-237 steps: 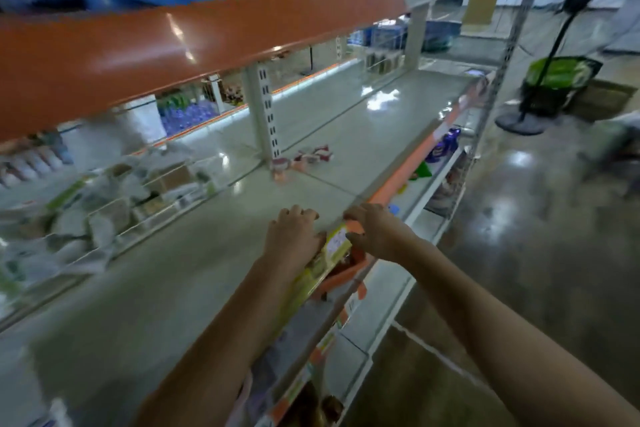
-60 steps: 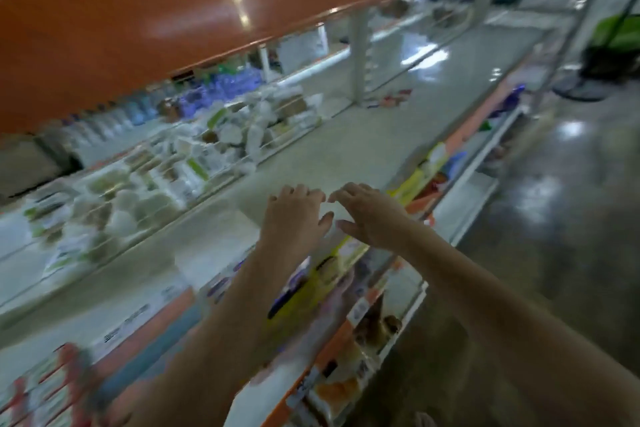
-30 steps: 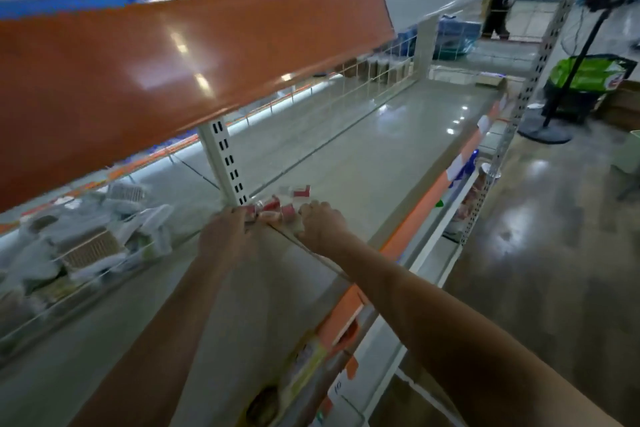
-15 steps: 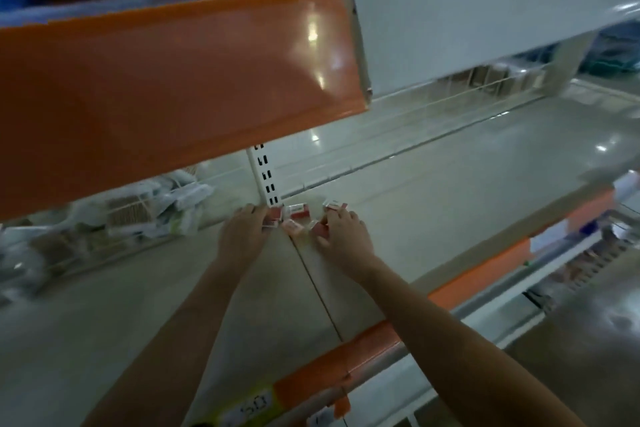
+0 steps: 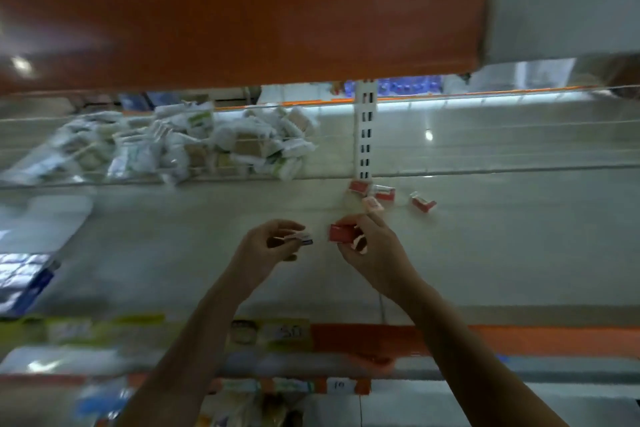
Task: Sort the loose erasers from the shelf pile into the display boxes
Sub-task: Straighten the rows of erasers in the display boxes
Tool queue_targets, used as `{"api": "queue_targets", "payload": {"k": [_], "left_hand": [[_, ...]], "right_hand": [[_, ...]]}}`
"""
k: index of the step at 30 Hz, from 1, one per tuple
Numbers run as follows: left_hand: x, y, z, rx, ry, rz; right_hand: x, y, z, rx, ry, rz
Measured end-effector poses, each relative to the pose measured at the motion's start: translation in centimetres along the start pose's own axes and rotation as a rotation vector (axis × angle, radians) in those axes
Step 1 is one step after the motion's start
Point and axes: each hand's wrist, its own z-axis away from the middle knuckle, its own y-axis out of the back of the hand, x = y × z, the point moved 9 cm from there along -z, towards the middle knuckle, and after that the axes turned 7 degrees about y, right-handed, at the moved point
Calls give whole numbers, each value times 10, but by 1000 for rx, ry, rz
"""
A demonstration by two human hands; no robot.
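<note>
Here, small box-shaped erasers are pinched in both hands above the shelf (image 5: 485, 253): a pale one with a dark end in the curled fingers of the left hand (image 5: 266, 246), a red-sleeved eraser (image 5: 341, 232) and what looks like a second piece in the right hand (image 5: 374, 250), while the loose erasers (image 5: 384, 192) remain scattered near the white upright (image 5: 363, 135), well behind the hands. Since the sleeves appear smooth and the shelf surface glossy and hard, a light pinch on several small blocks could be lost, and a dropped piece could slide or bounce off the front edge. No display box can be made out in this blurred view, so mis-sorting could also be risked.
</note>
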Motion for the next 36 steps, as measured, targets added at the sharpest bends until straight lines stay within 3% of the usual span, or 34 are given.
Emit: {"api": "queue_targets", "payload": {"k": [4, 9, 14, 24, 36], "left_hand": [[-17, 45, 37, 85, 77, 183], [-35, 108, 83, 159, 115, 317], [-58, 180, 133, 291, 166, 443], [-98, 335, 219, 365, 140, 309], [-145, 459, 221, 403, 149, 325]], "right_hand": [[-36, -34, -6, -33, 13, -128], [-72, -99, -11, -186, -3, -228], [-126, -171, -6, -279, -31, -471], [-232, -307, -9, -328, -75, -521], [-318, -406, -73, -420, 12, -478]]}}
